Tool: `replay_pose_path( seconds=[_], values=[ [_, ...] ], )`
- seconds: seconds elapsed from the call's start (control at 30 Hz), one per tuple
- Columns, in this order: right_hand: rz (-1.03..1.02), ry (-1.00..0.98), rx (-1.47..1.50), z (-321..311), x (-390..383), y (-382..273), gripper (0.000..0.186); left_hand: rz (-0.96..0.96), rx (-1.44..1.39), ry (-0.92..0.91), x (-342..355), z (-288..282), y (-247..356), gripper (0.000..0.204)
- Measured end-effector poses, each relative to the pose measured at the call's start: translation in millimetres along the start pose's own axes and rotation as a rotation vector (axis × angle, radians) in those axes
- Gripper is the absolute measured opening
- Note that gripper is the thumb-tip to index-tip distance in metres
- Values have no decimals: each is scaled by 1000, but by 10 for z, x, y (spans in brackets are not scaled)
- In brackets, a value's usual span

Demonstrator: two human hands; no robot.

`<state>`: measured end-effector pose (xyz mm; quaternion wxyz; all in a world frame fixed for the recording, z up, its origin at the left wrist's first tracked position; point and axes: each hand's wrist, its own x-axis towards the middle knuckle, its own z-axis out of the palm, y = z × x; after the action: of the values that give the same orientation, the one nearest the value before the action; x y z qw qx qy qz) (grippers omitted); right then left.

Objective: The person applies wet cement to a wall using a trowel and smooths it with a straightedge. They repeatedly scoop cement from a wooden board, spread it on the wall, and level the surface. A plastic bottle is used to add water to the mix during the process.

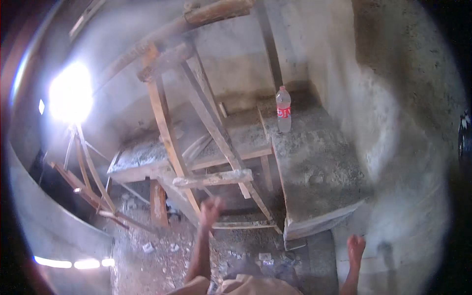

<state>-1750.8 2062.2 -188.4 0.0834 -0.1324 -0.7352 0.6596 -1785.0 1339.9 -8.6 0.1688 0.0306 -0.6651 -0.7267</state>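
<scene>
My left hand (211, 209) is raised in a fist in front of a wooden ladder (221, 178). It is slightly blurred, and no object shows in it. Whether it touches the ladder's side rail I cannot tell. Lower right, my right hand (355, 244) is also closed in a fist with nothing visible in it, close to the rough grey wall. The ladder stands tilted, its top by a thick round log (211, 14). A clear plastic bottle (283, 110) with a red label and cloudy contents is upright on the concrete slab (319, 157), away from both hands.
A bright lamp (71, 93) on a tripod stands at the left, with wooden planks (81, 187) by its legs. Behind the ladder runs a lower concrete counter (140, 155). Scraps and rubble litter the floor (147, 265). A dark upright post (269, 44) rises behind the bottle.
</scene>
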Motion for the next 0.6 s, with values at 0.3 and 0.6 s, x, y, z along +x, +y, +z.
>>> replay_pose_path(
  seconds=[0.3, 0.6],
  values=[
    [-376, -162, -151, 1590, 1155, -3641, 50, 151, 754, 413, 1064, -70, 2153, 54],
    [-517, -140, -264, 1696, 1262, -4961, 58, 183, 621, 331, 1564, 8, 2075, 60]
  ],
)
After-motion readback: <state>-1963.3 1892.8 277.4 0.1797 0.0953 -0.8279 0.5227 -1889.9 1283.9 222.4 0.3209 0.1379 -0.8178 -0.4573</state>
